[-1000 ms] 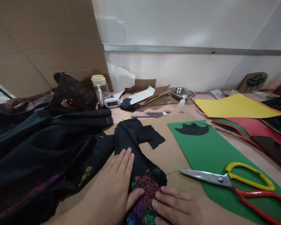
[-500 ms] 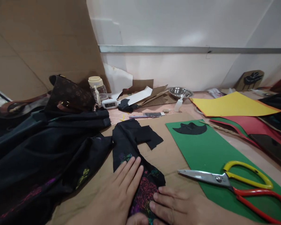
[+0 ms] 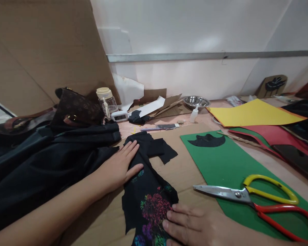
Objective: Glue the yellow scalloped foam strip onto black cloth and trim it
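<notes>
A piece of black cloth (image 3: 154,191) with bright flower patterns and ragged cut edges lies flat on brown cardboard (image 3: 184,177). My left hand (image 3: 124,162) rests open on its upper left part, thumb spread away from the fingers. At the lower right edge of the cloth, my right hand (image 3: 190,222) lies flat with its fingertips on the flowers. To the right, scissors (image 3: 237,194) with one yellow and one red handle lie partly on a green sheet (image 3: 210,164), blades pointing left. A black crescent-shaped cutout (image 3: 207,140) sits on that sheet.
A larger dark garment (image 3: 66,153) and a brown handbag (image 3: 77,109) fill the left side. Behind stand a jar (image 3: 106,100), a small white clock (image 3: 119,116), a metal bowl (image 3: 196,101) and a glue bottle (image 3: 194,114). Yellow paper (image 3: 256,113) and a phone (image 3: 295,159) lie right.
My left hand has moved up and left along the cloth, uncovering more of the flower pattern. My right hand stays nearly in place. The view has shifted slightly.
</notes>
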`<state>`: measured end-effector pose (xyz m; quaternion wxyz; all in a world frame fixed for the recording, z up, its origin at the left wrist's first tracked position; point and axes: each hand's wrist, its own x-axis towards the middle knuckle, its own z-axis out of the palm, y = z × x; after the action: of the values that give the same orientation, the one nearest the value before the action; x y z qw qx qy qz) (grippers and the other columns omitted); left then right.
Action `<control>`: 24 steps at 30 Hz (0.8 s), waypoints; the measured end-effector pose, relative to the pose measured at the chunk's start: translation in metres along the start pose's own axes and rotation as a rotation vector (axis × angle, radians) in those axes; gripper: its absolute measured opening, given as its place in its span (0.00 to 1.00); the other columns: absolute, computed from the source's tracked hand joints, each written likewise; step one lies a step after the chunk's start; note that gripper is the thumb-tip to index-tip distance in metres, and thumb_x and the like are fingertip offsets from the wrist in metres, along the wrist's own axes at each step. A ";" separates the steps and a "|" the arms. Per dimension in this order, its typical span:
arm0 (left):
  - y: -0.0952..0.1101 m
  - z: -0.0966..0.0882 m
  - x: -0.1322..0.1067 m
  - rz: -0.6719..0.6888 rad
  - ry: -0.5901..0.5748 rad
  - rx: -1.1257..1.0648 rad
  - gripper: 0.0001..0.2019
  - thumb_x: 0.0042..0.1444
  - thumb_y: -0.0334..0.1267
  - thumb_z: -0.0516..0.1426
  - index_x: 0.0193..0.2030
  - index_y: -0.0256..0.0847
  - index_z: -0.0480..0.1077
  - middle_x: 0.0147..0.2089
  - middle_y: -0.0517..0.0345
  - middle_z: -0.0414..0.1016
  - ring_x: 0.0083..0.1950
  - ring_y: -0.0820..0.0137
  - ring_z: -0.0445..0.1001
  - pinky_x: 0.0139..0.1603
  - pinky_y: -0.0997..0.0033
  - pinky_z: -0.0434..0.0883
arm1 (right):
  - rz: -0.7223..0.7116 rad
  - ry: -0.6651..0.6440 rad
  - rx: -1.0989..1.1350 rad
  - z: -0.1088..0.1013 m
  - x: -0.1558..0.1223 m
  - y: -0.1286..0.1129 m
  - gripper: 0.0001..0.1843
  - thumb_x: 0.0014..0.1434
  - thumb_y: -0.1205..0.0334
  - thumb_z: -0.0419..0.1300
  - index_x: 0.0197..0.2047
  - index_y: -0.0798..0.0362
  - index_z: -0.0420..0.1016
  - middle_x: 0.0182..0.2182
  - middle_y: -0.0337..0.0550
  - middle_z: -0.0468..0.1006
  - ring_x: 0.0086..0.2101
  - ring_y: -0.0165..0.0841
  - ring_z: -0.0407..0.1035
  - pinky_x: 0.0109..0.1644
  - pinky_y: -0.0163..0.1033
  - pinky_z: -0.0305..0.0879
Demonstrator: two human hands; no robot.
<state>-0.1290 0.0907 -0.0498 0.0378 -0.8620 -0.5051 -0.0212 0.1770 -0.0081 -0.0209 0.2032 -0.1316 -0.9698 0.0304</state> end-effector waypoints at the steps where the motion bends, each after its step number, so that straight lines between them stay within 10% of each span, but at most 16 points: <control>1: -0.004 -0.002 0.006 -0.006 0.012 0.019 0.37 0.71 0.59 0.47 0.75 0.32 0.58 0.78 0.41 0.55 0.77 0.50 0.57 0.73 0.47 0.65 | 0.001 -0.012 0.007 -0.001 0.000 0.000 0.24 0.77 0.66 0.43 0.53 0.60 0.81 0.52 0.48 0.85 0.52 0.35 0.80 0.71 0.36 0.62; 8: 0.030 -0.025 -0.014 0.012 0.131 0.138 0.24 0.71 0.35 0.47 0.68 0.28 0.68 0.71 0.32 0.68 0.72 0.44 0.66 0.72 0.40 0.64 | -0.009 -0.027 0.061 0.006 -0.003 0.001 0.28 0.78 0.63 0.39 0.55 0.59 0.81 0.53 0.48 0.84 0.55 0.36 0.78 0.72 0.38 0.60; 13: 0.066 -0.005 -0.067 0.275 0.202 0.084 0.33 0.70 0.57 0.50 0.73 0.37 0.62 0.74 0.42 0.65 0.72 0.52 0.67 0.69 0.53 0.72 | -0.020 -0.081 0.033 0.020 -0.009 0.002 0.26 0.78 0.64 0.41 0.56 0.59 0.81 0.56 0.47 0.82 0.57 0.37 0.77 0.73 0.40 0.59; 24: 0.003 -0.004 -0.001 -0.009 -0.065 -0.119 0.44 0.68 0.67 0.43 0.78 0.33 0.50 0.80 0.40 0.47 0.80 0.48 0.49 0.76 0.41 0.56 | -0.043 -0.025 -0.042 0.008 -0.005 -0.004 0.25 0.76 0.67 0.41 0.51 0.55 0.81 0.53 0.44 0.85 0.53 0.36 0.80 0.70 0.40 0.63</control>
<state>-0.1264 0.0880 -0.0465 -0.0300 -0.8606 -0.5078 -0.0235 0.1773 -0.0135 -0.0293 0.1889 -0.1148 -0.9752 0.0073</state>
